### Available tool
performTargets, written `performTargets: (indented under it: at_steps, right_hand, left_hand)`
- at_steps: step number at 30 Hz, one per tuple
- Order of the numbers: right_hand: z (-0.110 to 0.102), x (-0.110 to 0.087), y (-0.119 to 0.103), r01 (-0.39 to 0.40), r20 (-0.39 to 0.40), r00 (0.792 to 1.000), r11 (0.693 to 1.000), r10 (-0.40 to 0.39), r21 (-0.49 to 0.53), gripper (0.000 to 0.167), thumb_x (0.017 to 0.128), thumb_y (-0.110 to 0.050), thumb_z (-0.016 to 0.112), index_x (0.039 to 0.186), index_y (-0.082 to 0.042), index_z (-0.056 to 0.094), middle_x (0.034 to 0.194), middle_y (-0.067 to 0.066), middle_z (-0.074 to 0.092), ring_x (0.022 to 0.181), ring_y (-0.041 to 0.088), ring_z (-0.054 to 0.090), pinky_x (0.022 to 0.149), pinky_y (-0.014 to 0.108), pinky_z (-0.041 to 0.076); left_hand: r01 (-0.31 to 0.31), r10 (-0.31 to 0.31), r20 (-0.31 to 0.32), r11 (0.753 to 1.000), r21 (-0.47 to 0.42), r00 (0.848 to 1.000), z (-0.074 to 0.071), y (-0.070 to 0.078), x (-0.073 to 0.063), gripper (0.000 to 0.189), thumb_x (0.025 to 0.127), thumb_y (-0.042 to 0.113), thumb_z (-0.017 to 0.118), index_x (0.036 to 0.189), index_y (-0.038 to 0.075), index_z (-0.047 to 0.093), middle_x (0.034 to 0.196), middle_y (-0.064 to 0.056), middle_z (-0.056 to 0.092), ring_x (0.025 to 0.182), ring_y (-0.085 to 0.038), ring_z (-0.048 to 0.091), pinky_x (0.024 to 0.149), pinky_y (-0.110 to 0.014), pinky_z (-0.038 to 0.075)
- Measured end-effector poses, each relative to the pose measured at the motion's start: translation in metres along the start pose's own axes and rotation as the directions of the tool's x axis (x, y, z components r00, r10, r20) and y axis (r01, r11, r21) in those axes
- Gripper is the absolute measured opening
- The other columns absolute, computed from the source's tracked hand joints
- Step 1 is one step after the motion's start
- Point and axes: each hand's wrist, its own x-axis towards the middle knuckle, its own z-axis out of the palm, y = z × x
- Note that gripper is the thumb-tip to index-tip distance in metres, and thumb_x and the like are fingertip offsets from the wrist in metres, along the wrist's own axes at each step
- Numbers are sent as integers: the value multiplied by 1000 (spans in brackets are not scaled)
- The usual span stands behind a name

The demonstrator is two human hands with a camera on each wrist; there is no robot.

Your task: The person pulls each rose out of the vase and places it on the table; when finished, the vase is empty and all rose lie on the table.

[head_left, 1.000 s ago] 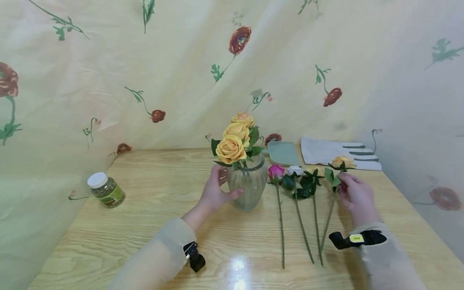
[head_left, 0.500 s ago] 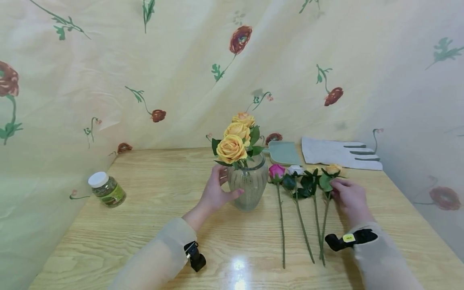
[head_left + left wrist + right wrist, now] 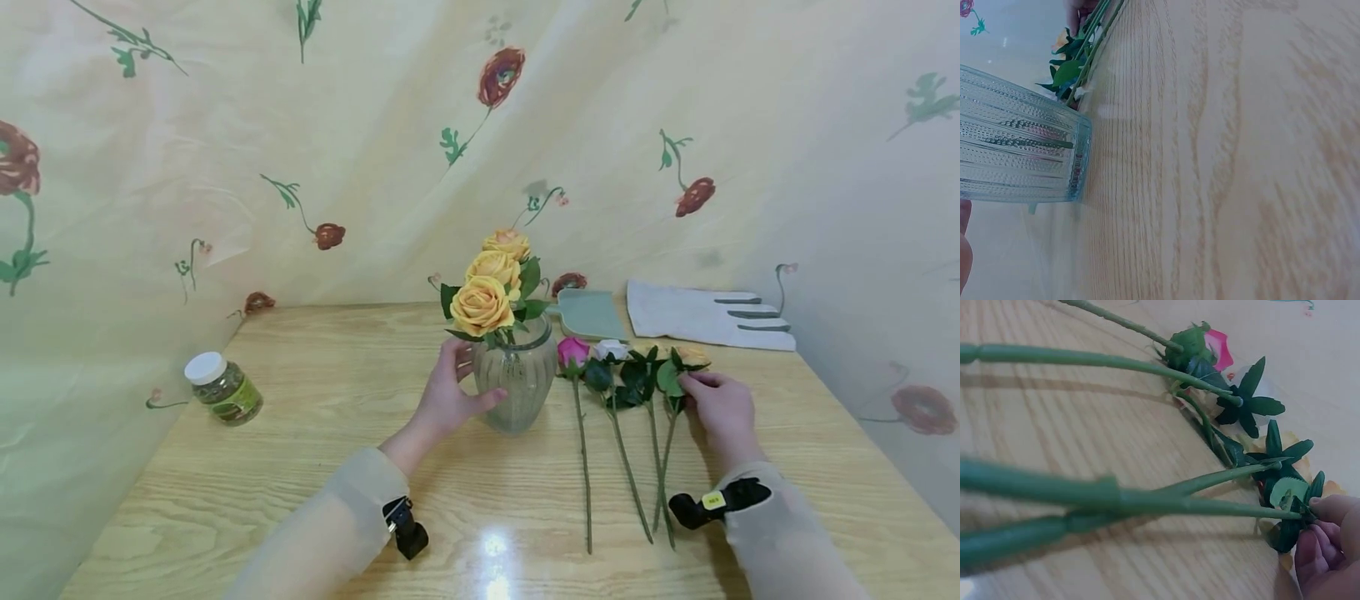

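Note:
In the head view a ribbed clear glass vase (image 3: pixel 519 387) stands upright, holding several yellow roses (image 3: pixel 482 307). My left hand (image 3: pixel 447 400) grips its left side, thumb across the front. To the right, my right hand (image 3: pixel 723 412) pinches the stem of a yellow-orange rose (image 3: pixel 692 358) just below its bloom; the right wrist view shows thumb and fingers at the leaves by the rose's head (image 3: pixel 1288 494). Its stem crosses that of a neighbouring pale yellow rose. Left of that lie a white rose (image 3: pixel 611 350) and a pink rose (image 3: pixel 573 351), stems toward me.
A white-lidded jar (image 3: pixel 223 390) with a green label stands on the wooden table (image 3: pixel 300 433) at left. Behind the loose roses lie a green-grey dustpan (image 3: pixel 591 314) and a pale glove (image 3: pixel 705 314). A flowered cloth (image 3: pixel 390 150) hangs behind.
My right hand has moved left and slightly down with the yellow-orange rose, bringing it beside the other loose roses. The left hand stays on the vase.

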Motion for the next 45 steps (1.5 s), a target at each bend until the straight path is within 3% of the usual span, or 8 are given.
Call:
performTargets:
  at_steps: [3, 8, 11, 15, 20, 28, 37, 45]
  right_hand:
    - [-3, -1, -2, -7, -32, 999, 1000, 6, -30, 50, 91, -38, 57, 122, 1, 57, 87, -5, 60, 72, 1, 51, 60, 16, 44]
    - [-7, -2, -7, -17, -50, 999, 999, 15, -37, 55, 91, -45, 53, 126, -3, 56, 107, 3, 59, 77, 0, 51, 66, 16, 44]
    - [-10, -4, -11, -14, -53, 998, 1000, 13, -17, 57, 89, -48, 54, 126, -4, 56, 112, 4, 57, 79, 1, 51, 66, 15, 44]
    - [-12, -7, -17, -5, -45, 999, 1000, 5, -2, 60, 89, -50, 55, 127, -4, 55, 111, 4, 56, 84, 7, 53, 64, 17, 46]
    - [-13, -10, -26, 7, -53, 999, 998, -4, 55, 60, 88, -52, 56, 127, -6, 55, 104, -5, 55, 91, 13, 55, 69, 19, 47]
    - [-9, -20, -56, 65, -73, 996, 984, -53, 168, 53, 88, -45, 60, 126, -9, 57, 97, -11, 54, 85, 6, 53, 67, 14, 47]
    - [6, -44, -104, 178, -9, 983, 930, -185, 321, 49, 85, -42, 64, 123, -10, 60, 100, -7, 58, 83, 8, 57, 73, 16, 45]
    - [26, -64, -135, 282, 62, 937, 851, -343, 443, 35, 87, -30, 66, 116, -10, 62, 98, -2, 58, 83, 12, 56, 77, 18, 45]
  left_hand:
    - [3, -3, 5, 1000, -1, 1000, 0, 0, 1, 75, 76, 13, 77, 133, 8, 29, 130, -12, 40, 120, -26, 42, 103, -38, 37]
    - [18, -18, 17, 1000, -10, 1000, 0, 0, 2, 78, 75, 7, 76, 135, 6, 26, 132, -15, 37, 121, -28, 40, 104, -38, 36]
    - [30, -30, 29, 999, -13, 999, -2, 16, 0, 76, 76, 5, 74, 134, 2, 26, 131, -18, 37, 121, -31, 40, 104, -39, 35]
    - [35, -35, 37, 999, -8, 999, -4, 36, -5, 72, 78, 3, 72, 133, -2, 26, 130, -21, 37, 120, -34, 40, 104, -41, 35]
    - [45, -45, 36, 999, -4, 998, -4, 37, -5, 70, 78, 2, 72, 132, -2, 27, 130, -22, 37, 121, -34, 40, 105, -41, 35]
    - [57, -56, 38, 998, -5, 998, -4, 39, -6, 70, 78, 2, 72, 132, -2, 26, 131, -21, 37, 121, -33, 39, 105, -39, 35]
    - [40, -40, 40, 999, -17, 998, -3, 38, -6, 69, 77, 1, 72, 130, -2, 27, 130, -21, 38, 121, -34, 40, 105, -42, 34]
    - [41, -40, 41, 999, -19, 998, -4, 38, -6, 70, 78, 0, 71, 131, -3, 26, 129, -23, 37, 121, -36, 39, 105, -43, 34]
